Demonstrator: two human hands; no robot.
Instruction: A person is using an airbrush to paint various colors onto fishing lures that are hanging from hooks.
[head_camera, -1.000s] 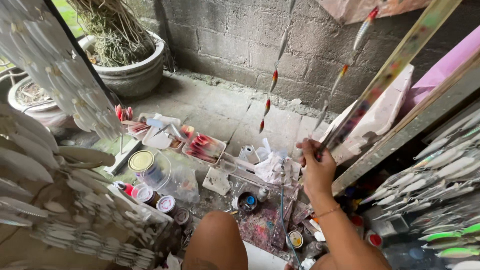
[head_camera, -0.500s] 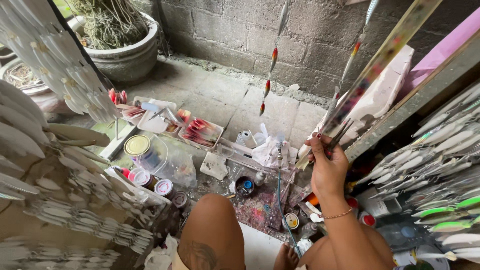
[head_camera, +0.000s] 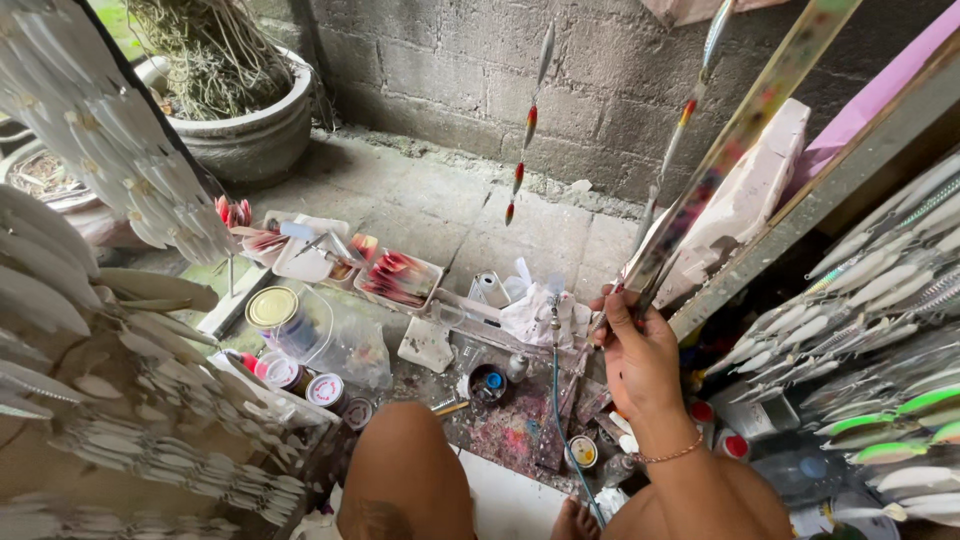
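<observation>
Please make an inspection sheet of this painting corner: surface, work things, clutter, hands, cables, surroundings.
Surface: concrete floor, stained with paint near the knees.
Work things: long paint-speckled strip leaning up to the right; thin tool with a blue hose standing beside it.
Clutter: tins with lids, small paint cups, trays of red pieces, crumpled white cloth.
Hands: right hand has its grip on the strip's lower end; left hand not in view.
Cables: only the blue hose, running down between the legs.
Surroundings: block wall, stone planter, racks of white shapes, painted lure-like pieces on the right.
</observation>
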